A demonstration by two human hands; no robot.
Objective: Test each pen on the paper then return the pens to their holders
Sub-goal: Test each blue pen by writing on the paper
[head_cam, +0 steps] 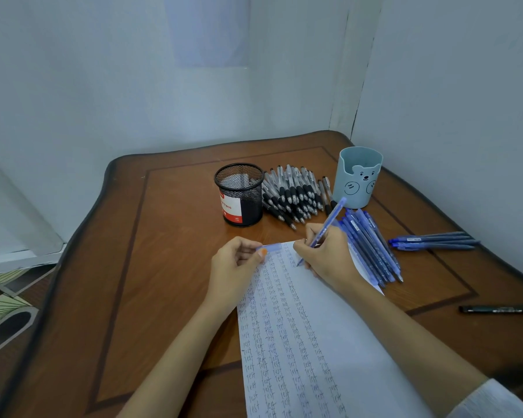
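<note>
Paper [344, 342] lies lengthwise on the table [163, 267], running from the near edge toward the middle, filled with columns of the handwritten word "test"; the right hand [329, 257] grips a blue pen [329, 221] in a writing hold, tip down on the sheet's far end, long axis slanting up and away toward the far right corner; the left hand [239, 267] rests at the sheet's far left corner and pinches a pale blue cap [271, 247] between thumb and fingertips, the cap lying crosswise along the far edge of the sheet; a black mesh holder [239, 194] stands beyond the paper, showing a red and white label that reads "Pens" and "40", other contents unclear; a pale blue holder [358, 176] with a bear face stands toward the far right corner, its inside hidden; between the two holders lies a heap of black pens [293, 194], tips mostly toward the near edge; a bundle of blue pens [369, 245] lies just beside the sheet's right side; three more blue pens [432, 241] lie crosswise nearer the right edge; a single black pen [498, 309] lies crosswise at the right edge.
</note>
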